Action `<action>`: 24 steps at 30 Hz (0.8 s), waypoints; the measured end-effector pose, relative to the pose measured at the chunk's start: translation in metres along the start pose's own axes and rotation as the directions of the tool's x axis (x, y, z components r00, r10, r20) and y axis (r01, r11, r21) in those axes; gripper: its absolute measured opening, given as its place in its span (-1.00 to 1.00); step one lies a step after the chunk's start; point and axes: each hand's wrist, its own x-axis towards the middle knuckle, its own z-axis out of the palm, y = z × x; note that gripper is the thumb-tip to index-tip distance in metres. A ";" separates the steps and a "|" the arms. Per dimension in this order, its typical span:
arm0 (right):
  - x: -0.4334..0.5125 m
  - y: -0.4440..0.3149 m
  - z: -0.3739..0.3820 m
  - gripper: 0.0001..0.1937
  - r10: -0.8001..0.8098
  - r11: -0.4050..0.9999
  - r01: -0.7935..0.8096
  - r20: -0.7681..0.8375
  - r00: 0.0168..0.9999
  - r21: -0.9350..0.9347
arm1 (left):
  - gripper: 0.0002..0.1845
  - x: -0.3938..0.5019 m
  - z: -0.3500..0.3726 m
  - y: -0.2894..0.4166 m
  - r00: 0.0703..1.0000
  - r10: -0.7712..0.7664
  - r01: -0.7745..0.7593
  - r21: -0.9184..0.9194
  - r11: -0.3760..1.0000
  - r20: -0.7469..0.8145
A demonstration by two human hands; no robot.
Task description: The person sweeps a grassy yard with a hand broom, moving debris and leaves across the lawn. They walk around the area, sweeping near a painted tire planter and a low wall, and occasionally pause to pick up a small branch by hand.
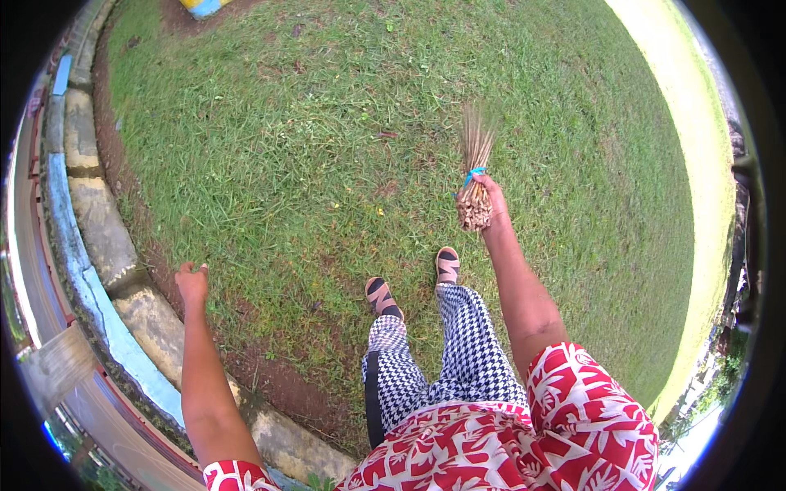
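Observation:
My right hand (493, 199) grips a stick broom (475, 144) near its butt end, where a blue tie wraps the bundle. The thick cut ends point back toward me, and the thin bristle tips fan out over the grass (307, 153), slightly blurred. Out to the left, my left hand (193, 281) hangs over the lawn's bare soil edge with nothing visible in it. Its fingers are partly curled and small in the picture, so how far apart they are is hard to judge. Loose cut blades lie scattered on the lawn.
A concrete kerb (98, 221) curves along the left, beside a light-blue painted edge (69, 208). Beyond it runs a paved road (37, 227). A yellow and blue painted object (204, 7) stands at the top. My sandalled feet (384, 296) are on the grass. Bright sunlit ground (706, 153) borders the right.

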 end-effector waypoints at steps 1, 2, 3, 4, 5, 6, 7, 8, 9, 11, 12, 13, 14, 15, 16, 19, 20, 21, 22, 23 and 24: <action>0.013 -0.023 -0.015 -0.73 -0.090 0.995 0.087 -0.047 0.995 -0.048 | -0.50 0.002 0.000 0.007 1.000 0.005 -0.005 -0.005 1.000 0.000; 0.025 -0.043 -0.028 -0.74 -0.142 0.990 0.141 -0.065 0.988 -0.021 | -0.50 0.003 0.001 0.014 0.999 0.024 -0.024 -0.016 1.000 -0.023; 0.036 -0.061 -0.039 -0.74 -0.193 0.981 0.194 -0.058 0.980 0.012 | -0.50 0.005 0.002 0.022 1.000 0.020 -0.020 -0.029 0.999 0.002; 0.047 -0.075 -0.046 -0.73 -0.202 0.978 0.206 -0.102 0.974 0.034 | -0.50 0.006 0.002 0.029 1.000 0.031 -0.031 -0.046 0.998 0.001; 0.059 -0.087 -0.049 -0.71 -0.212 0.973 0.219 -0.096 0.972 0.067 | -0.51 0.008 0.002 0.037 0.999 0.038 -0.040 -0.089 0.995 -0.022; 0.070 -0.094 -0.050 -0.68 -0.200 0.979 0.203 -0.104 0.974 0.019 | -0.50 0.009 0.002 0.044 0.997 0.069 -0.071 -0.054 0.996 -0.029; 0.083 -0.095 -0.045 -0.68 -0.154 0.988 0.156 -0.104 0.983 0.015 | -0.50 0.008 0.002 0.048 0.994 0.099 -0.101 -0.041 0.994 -0.055; 0.095 -0.091 -0.035 -0.68 -0.107 0.994 0.108 -0.103 0.989 0.008 | -0.50 0.007 0.002 0.053 0.989 0.126 -0.129 -0.034 0.991 -0.081; 0.107 -0.086 -0.022 -0.68 -0.056 0.998 0.057 -0.137 0.989 0.001 | -0.50 0.006 0.004 0.056 0.993 0.089 -0.092 -0.042 0.995 -0.075; 0.128 -0.052 0.021 -0.77 0.143 0.989 -0.146 -0.094 0.985 -0.023 | -0.49 0.004 0.005 0.058 0.995 0.059 -0.065 -0.074 0.995 -0.082; 0.133 -0.031 0.045 -0.75 0.271 0.956 -0.275 -0.051 0.961 -0.099 | -0.50 0.003 0.009 0.062 1.000 0.001 -0.002 -0.041 0.999 -0.030; 0.131 -0.011 0.066 -0.74 0.355 0.916 -0.320 0.117 0.928 -0.243 | -0.50 0.002 0.014 0.066 1.000 -0.021 0.021 -0.026 0.999 -0.018; 0.129 0.010 0.095 -0.71 0.478 0.841 -0.395 0.164 0.863 -0.369 | -0.51 0.004 0.019 0.074 0.996 -0.083 0.083 -0.015 0.996 0.011; 0.119 0.026 0.117 -0.70 0.490 0.835 -0.378 0.230 0.841 -0.400 | -0.51 0.005 0.023 0.083 0.998 -0.066 0.066 -0.024 0.998 0.005; 0.110 0.026 0.130 -0.65 0.572 0.802 -0.433 0.323 0.754 -0.411 | -0.51 0.006 0.026 0.095 0.996 -0.083 0.084 -0.030 0.996 0.025; 0.086 0.000 0.155 -0.53 0.592 0.770 -0.316 0.437 0.677 -0.555 | -0.51 0.010 0.025 0.149 0.999 -0.052 0.052 0.014 0.999 0.010; 0.084 -0.015 0.161 -0.50 0.544 0.799 -0.200 0.542 0.641 -0.567 | -0.51 0.014 0.023 0.174 0.999 -0.019 0.019 0.000 1.000 -0.029; 0.087 -0.037 0.162 -0.48 0.564 0.781 -0.234 0.494 0.662 -0.579 | -0.51 0.020 0.020 0.200 1.000 0.009 -0.008 0.016 1.000 -0.022; 0.091 -0.062 0.154 -0.46 0.569 0.789 -0.254 0.508 0.647 -0.560 | -0.52 0.023 0.016 0.222 0.999 0.037 -0.037 -0.001 0.999 -0.033; 0.096 -0.087 0.143 -0.43 0.576 0.797 -0.279 0.534 0.618 -0.537 | -0.52 0.026 0.012 0.241 0.994 0.088 -0.089 -0.026 0.996 -0.061; 0.103 -0.114 0.128 -0.46 0.523 0.817 -0.262 0.471 0.710 -0.514 | -0.52 0.028 0.010 0.259 0.997 0.060 -0.063 -0.059 0.996 -0.058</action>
